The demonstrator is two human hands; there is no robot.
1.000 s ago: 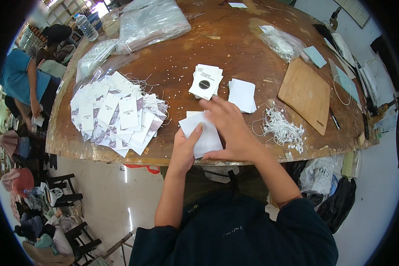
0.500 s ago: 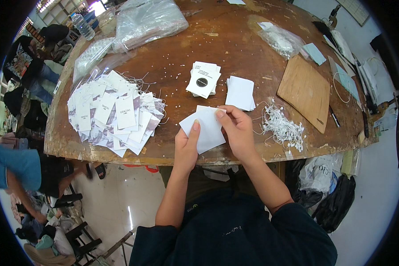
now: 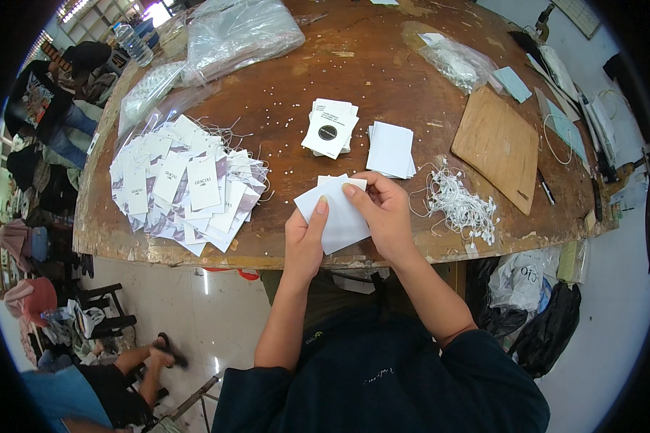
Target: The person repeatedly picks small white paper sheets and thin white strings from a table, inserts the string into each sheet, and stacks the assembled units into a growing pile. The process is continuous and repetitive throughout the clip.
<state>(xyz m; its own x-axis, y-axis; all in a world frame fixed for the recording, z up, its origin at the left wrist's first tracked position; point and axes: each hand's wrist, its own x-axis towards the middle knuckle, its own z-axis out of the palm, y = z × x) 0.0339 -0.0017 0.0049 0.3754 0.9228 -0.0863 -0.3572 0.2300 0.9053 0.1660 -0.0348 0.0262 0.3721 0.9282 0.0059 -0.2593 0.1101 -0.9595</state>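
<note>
Both hands hold white cards (image 3: 343,225) over the table's near edge. They overlap at an angle, and I cannot tell how many there are. My left hand (image 3: 305,242) pinches their left side, thumb on top. At their upper right corner, my right hand (image 3: 384,216) grips with thumb and curled fingers. Just beyond lie a stack of printed cards (image 3: 330,130) with a black disc on top and a stack of blank white cards (image 3: 391,150). A tangled heap of white hang-tag strings (image 3: 461,206) rests right of my right hand. On the left is a large pile of strung tags (image 3: 188,184).
A wooden board (image 3: 498,148) and a pen (image 3: 546,187) lie at the right. Clear plastic bags (image 3: 242,36) and a water bottle (image 3: 133,45) occupy the far left. Small white bits dot the brown table (image 3: 267,249). A person in a blue top (image 3: 72,397) is at the lower left.
My hands keep their hold, with the cards shifted only slightly. At the left, the person in the blue top has moved down toward the lower edge of the view.
</note>
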